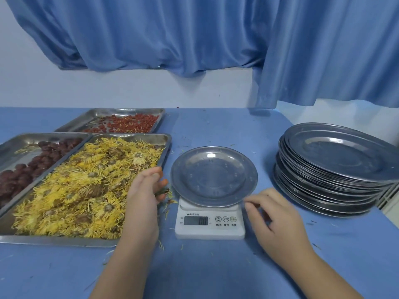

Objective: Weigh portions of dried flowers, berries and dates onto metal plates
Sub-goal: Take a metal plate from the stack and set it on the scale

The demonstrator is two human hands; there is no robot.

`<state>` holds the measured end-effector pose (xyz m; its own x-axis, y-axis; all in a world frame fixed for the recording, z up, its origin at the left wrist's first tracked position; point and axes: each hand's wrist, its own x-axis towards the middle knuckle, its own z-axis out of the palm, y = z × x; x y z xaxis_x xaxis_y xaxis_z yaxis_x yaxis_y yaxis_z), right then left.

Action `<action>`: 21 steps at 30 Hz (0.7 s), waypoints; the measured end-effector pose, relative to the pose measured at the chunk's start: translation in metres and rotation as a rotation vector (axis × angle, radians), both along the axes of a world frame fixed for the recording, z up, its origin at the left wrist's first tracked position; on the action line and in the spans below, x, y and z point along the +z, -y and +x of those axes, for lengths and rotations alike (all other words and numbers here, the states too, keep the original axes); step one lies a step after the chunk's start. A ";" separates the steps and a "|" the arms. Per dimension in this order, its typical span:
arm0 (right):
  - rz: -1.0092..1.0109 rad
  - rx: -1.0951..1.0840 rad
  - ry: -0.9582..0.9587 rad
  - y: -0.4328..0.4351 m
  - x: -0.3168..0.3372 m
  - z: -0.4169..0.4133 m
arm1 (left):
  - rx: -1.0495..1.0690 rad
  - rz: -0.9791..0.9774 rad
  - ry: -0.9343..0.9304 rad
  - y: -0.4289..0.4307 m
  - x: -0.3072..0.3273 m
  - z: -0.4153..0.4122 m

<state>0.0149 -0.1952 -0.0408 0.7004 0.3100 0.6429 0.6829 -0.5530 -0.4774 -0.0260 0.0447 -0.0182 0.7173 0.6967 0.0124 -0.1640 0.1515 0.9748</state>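
Observation:
An empty round metal plate (213, 175) sits on a small white digital scale (209, 225) whose display reads 0.0. Left of it a steel tray (138, 212) is heaped with yellow dried flowers (86, 186). My left hand (146, 188) is at that tray's right edge, fingers curled round a few dried flower bits. My right hand (274, 214) hovers just right of the scale with loosely curled fingers and holds nothing that I can see. A tray of dark red dates (32, 165) lies at the far left, and a tray of red berries (127, 124) stands behind.
A tall stack of metal plates (332, 169) stands at the right, near the table edge. Loose petals litter the blue tabletop (216, 272) around the scale. A blue curtain (216, 39) hangs behind the table.

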 end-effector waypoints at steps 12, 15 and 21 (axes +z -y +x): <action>-0.324 0.149 -0.305 0.005 -0.007 0.007 | -0.181 0.689 -0.281 -0.026 0.039 0.023; -0.305 0.141 -0.282 0.003 -0.009 0.007 | -0.123 0.768 -0.307 -0.038 0.042 0.037; 0.116 -0.150 -0.275 0.005 -0.007 0.023 | -0.049 0.771 -0.246 -0.053 0.020 0.037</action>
